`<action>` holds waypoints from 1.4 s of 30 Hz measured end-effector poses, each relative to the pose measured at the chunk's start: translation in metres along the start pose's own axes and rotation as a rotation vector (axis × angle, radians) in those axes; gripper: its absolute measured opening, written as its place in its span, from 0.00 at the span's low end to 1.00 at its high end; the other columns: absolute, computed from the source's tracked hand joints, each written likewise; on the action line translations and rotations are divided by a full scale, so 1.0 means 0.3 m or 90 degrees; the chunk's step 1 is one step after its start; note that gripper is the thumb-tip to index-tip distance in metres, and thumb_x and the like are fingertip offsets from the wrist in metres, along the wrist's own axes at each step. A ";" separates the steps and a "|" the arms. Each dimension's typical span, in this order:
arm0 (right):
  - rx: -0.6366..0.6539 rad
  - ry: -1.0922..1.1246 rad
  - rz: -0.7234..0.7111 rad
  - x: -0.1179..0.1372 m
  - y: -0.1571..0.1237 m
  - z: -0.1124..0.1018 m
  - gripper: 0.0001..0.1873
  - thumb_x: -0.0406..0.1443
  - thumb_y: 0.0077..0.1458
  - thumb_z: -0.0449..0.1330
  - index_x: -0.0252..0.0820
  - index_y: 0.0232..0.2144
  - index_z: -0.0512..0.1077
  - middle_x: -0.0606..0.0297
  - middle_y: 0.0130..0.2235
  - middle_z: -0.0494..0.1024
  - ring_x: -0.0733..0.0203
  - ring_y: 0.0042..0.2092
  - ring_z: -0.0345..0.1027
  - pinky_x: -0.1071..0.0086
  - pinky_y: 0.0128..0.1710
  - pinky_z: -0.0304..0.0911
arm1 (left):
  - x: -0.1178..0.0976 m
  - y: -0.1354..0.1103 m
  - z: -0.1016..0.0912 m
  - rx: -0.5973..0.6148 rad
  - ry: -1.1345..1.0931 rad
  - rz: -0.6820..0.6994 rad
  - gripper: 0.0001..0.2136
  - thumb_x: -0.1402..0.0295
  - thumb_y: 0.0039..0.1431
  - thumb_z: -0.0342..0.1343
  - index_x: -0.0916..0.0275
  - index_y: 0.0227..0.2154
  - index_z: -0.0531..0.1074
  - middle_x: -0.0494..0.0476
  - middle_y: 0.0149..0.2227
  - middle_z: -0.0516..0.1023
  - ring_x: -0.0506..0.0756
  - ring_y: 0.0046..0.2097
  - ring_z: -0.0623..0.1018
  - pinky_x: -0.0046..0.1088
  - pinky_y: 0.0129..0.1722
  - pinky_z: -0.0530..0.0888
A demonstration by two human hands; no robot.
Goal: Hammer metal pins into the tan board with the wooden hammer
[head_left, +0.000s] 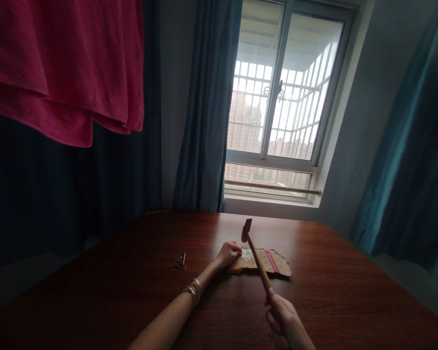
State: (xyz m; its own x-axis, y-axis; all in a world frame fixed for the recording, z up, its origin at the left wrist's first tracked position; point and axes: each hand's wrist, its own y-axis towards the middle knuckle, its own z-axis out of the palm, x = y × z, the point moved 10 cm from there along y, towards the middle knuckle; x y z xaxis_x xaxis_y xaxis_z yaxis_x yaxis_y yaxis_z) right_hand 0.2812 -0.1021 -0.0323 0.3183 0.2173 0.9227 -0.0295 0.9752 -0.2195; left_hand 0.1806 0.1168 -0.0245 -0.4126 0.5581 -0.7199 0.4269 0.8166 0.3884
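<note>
My right hand (283, 316) is wrapped around the wooden handle of a hammer (259, 262). The hammer's head is raised above the far side of a flat piece of cardboard (283, 267), which is dotted with small holes and has a red stripe and ragged edges. At the cardboard's left end, my left hand (230, 253) is closed in a pinch, with a thin nail (242, 248) standing up at its fingertips. Whether the nail's point is in the cardboard is too small to tell. Bracelets circle my left wrist.
Several loose nails (179, 261) lie to the left on the brown wooden table (105, 296). Behind the table are a barred window (273, 107) and blue curtains (208, 107). A red cloth (65, 68) hangs at the upper left.
</note>
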 end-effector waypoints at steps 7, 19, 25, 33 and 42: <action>0.006 -0.004 0.027 0.002 -0.001 0.007 0.32 0.62 0.31 0.58 0.41 0.24 0.60 0.82 0.09 0.53 0.79 0.09 0.36 0.80 0.09 0.28 | -0.017 -0.004 -0.002 0.015 0.021 -0.002 0.10 0.70 0.48 0.52 0.66 0.20 0.76 0.52 0.24 0.68 0.49 0.27 0.66 0.23 0.28 0.60; 0.008 0.021 0.014 0.001 0.005 0.020 0.29 0.61 0.36 0.56 0.42 0.24 0.59 0.82 0.09 0.52 0.79 0.09 0.35 0.80 0.09 0.27 | -0.026 -0.005 -0.005 0.005 0.006 -0.006 0.10 0.70 0.47 0.52 0.65 0.18 0.76 0.52 0.23 0.68 0.49 0.27 0.67 0.23 0.29 0.61; 0.002 0.009 0.004 -0.008 0.007 0.012 0.29 0.60 0.35 0.58 0.42 0.23 0.59 0.82 0.09 0.52 0.79 0.09 0.36 0.80 0.09 0.29 | -0.026 -0.006 -0.003 0.012 0.011 -0.016 0.10 0.69 0.48 0.52 0.65 0.20 0.76 0.53 0.24 0.69 0.50 0.28 0.68 0.23 0.30 0.62; -0.030 -0.007 0.004 -0.015 0.006 0.000 0.31 0.62 0.32 0.57 0.42 0.22 0.59 0.82 0.09 0.52 0.79 0.09 0.35 0.80 0.09 0.28 | -0.018 -0.001 0.000 0.005 0.011 -0.011 0.09 0.70 0.47 0.52 0.65 0.23 0.78 0.53 0.25 0.71 0.50 0.28 0.69 0.23 0.30 0.63; -0.025 -0.014 -0.011 -0.004 0.012 -0.031 0.29 0.60 0.35 0.58 0.42 0.23 0.59 0.82 0.10 0.51 0.79 0.10 0.35 0.80 0.09 0.28 | -0.026 -0.007 -0.013 -0.008 0.021 0.001 0.09 0.70 0.47 0.53 0.64 0.24 0.78 0.53 0.26 0.72 0.50 0.29 0.70 0.23 0.31 0.64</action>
State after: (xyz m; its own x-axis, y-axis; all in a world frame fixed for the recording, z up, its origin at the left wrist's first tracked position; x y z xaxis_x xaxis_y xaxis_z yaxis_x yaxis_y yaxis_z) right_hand 0.2894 -0.0994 -0.0371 0.2974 0.2015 0.9332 0.0126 0.9766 -0.2148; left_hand 0.1798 0.1113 -0.0173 -0.4389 0.5638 -0.6997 0.4180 0.8174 0.3965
